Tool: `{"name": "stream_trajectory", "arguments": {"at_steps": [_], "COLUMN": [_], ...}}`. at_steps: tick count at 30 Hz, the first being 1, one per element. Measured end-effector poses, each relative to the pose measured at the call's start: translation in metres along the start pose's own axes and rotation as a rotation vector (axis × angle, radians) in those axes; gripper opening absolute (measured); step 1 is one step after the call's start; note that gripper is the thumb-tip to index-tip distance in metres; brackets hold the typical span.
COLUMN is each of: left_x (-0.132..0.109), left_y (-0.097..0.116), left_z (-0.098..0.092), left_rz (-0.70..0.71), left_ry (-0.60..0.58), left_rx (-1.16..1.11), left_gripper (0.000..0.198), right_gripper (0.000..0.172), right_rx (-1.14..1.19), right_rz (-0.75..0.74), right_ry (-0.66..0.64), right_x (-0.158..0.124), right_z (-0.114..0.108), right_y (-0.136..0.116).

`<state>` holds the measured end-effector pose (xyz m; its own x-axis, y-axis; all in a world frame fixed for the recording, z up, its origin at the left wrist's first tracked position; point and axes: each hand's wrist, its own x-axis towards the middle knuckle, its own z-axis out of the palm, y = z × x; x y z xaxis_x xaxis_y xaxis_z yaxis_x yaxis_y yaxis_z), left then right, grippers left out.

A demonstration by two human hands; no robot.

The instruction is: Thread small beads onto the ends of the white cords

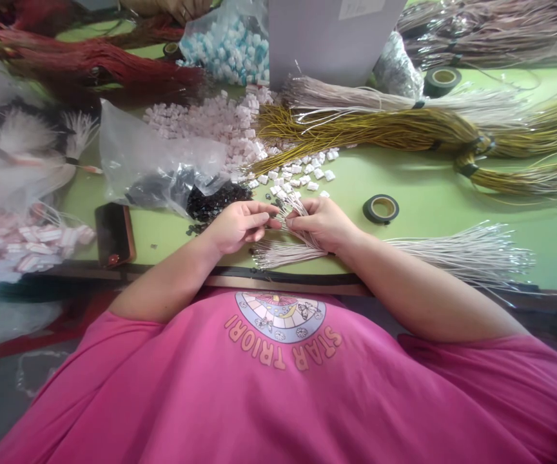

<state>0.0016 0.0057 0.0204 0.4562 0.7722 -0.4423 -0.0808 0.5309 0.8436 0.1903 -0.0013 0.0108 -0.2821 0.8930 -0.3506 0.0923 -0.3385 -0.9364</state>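
Observation:
Near the table's front edge, my right hand (pixel 324 224) is closed around a small bunch of white wires (pixel 296 207), whose ends fan out toward my left hand. My left hand (pixel 247 225) is beside those ends, its thumb and fingers drawn together; anything pinched between them is too small to make out. Below both hands lies a larger bundle of white wires (pixel 457 250), passing under my right forearm. Small black parts (pixel 215 201) are heaped just behind my left hand, partly in a clear bag (pixel 157 161). Small white connector housings (pixel 302 174) are scattered behind the wire ends.
A roll of black tape (pixel 381 209) lies right of my hands, a phone (pixel 115 233) at the left. Yellow wire bundles (pixel 404 127) and a grey box (pixel 327 45) are behind. Red wires (pixel 80 55) and another person's hand (pixel 182 9) appear at the far left.

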Motion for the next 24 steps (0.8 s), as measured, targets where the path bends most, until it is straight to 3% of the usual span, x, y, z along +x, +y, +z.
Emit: {"name": "stream_trajectory", "arguments": {"at_steps": [12, 24], "left_x": [0.008, 0.011], "left_y": [-0.007, -0.016], "left_z": [0.003, 0.005], "left_rz": [0.035, 0.147], "left_ry": [0.044, 0.115], "left_rx": [0.091, 0.173], "left_gripper": [0.01, 0.017], "right_gripper": [0.014, 0.016], "right_rx": [-0.212, -0.344], "right_rz": [-0.059, -0.121], "right_ry": [0.035, 0.086], "right_x": [-0.002, -0.002], "right_z": [0.002, 0.004], "right_y": [-0.002, -0.003]}}
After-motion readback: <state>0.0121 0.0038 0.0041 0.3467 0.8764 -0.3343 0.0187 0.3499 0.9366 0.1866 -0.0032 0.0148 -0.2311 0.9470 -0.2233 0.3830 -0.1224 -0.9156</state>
